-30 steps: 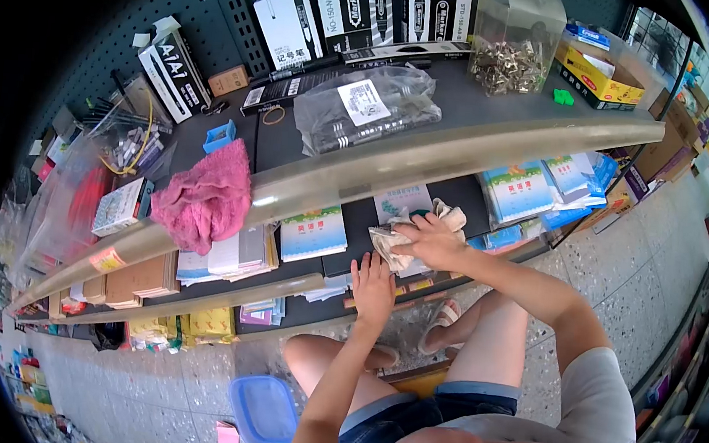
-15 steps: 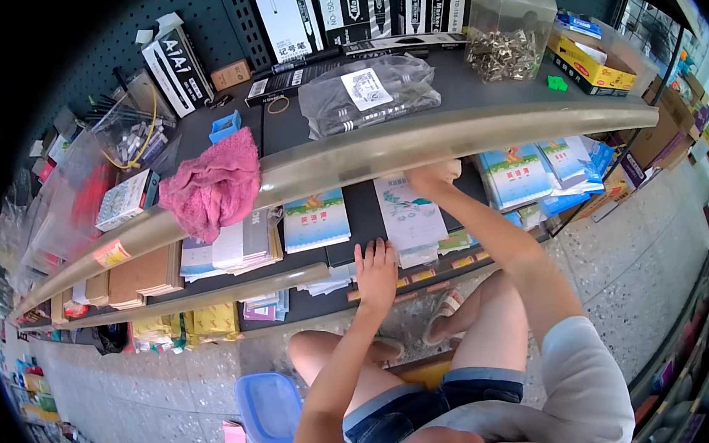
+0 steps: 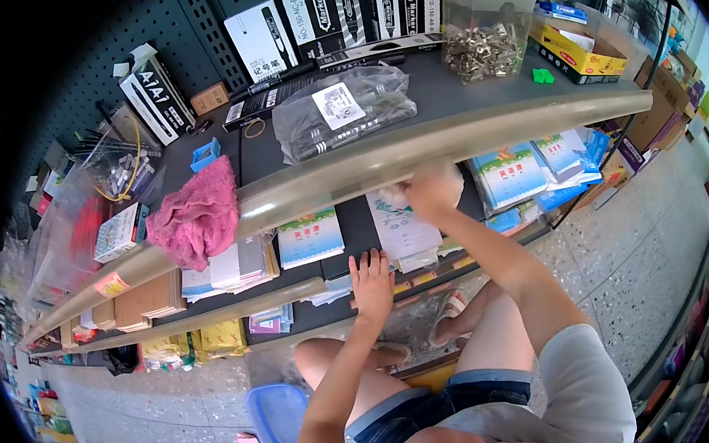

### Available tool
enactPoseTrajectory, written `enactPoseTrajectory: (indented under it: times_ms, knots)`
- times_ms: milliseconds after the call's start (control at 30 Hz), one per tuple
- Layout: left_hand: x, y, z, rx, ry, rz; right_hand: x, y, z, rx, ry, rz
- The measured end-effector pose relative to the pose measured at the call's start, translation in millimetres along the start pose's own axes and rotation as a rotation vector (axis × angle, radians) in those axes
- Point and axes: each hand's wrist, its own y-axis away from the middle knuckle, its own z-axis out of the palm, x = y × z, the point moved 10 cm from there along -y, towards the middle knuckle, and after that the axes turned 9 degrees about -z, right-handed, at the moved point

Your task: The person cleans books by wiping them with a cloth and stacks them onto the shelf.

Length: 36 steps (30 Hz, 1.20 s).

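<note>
My left hand (image 3: 371,286) lies open with its fingers spread on the front of the dark lower shelf (image 3: 356,237), beside a stack of notebooks. My right hand (image 3: 434,193), smeared by motion, is closed around a pale, cloth-like wad (image 3: 455,185), whose kind I cannot make out. It is under the upper shelf's clear edge strip (image 3: 359,167), over the back of a white notebook with a green drawing (image 3: 405,226). To the left sits a blue picture-covered notebook stack (image 3: 311,236); further blue notebooks (image 3: 507,176) lie right of my right hand.
A pink cloth (image 3: 195,214) hangs over the edge strip. On the upper shelf are marker boxes (image 3: 322,14), a grey plastic bag of pens (image 3: 343,111), a clear box of metal clips (image 3: 483,51) and a yellow box (image 3: 578,55). A blue plastic basin (image 3: 277,417) stands on the floor.
My right hand has shifted within the lower shelf and is now blurred, with the pale wad still in it. My left hand stays at the shelf front. The view has tilted slightly.
</note>
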Motion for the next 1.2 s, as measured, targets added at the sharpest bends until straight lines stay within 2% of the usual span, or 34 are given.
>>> enactPoseTrajectory:
  times_ms: [67, 167, 267, 333, 433, 533, 667, 733, 767, 800, 833, 933, 1000, 1100, 1200]
  knots:
    - [0, 1, 1, -0.022, -0.003, -0.013, 29, -27, 54, -0.015, 0.21, 0.109]
    - [-1, 0, 0, -0.012, -0.016, -0.018, 74, -27, 47, -0.011, -0.076, 0.317]
    - [0, 2, 3, -0.008, -0.023, -0.023, 11, 24, -47, 0.136, -0.136, -0.121]
    - [0, 1, 4, -0.012, -0.024, -0.026, -27, 54, -60, 0.012, -0.322, -0.289]
    - [0, 1, 5, -0.014, -0.017, -0.026, -57, 90, -79, 0.155, -0.214, -0.426]
    - [-2, -1, 5, 0.003, -0.021, -0.019, -53, 87, -72, 0.163, -0.216, -0.389]
    - [2, 0, 6, 0.011, -0.034, -0.017, -12, 43, -24, -0.003, -0.124, -0.243]
    - [3, 0, 4, 0.024, -0.034, -0.007, 22, 13, 5, -0.081, 0.095, -0.089]
    - [3, 1, 3, 0.031, -0.034, -0.002, 42, -3, 25, -0.024, 0.181, 0.007]
    - [3, 2, 1, 0.036, -0.036, 0.002, 54, -12, 12, 0.034, 0.264, 0.103]
    - [3, 3, 0, 0.031, -0.033, 0.004, 59, -17, 12, -0.008, 0.21, 0.146]
    - [2, 3, 1, 0.019, -0.014, -0.013, 10, -2, -22, -0.057, -0.059, -0.044]
    - [0, 2, 7, 0.013, -0.002, -0.023, -35, 18, -54, 0.149, -0.311, -0.294]
    - [0, 1, 5, 0.022, 0.006, -0.019, -75, 37, -56, 0.168, -0.21, -0.449]
    - [-1, 1, 5, 0.003, 0.016, -0.024, -73, 26, -54, 0.249, -0.214, -0.395]
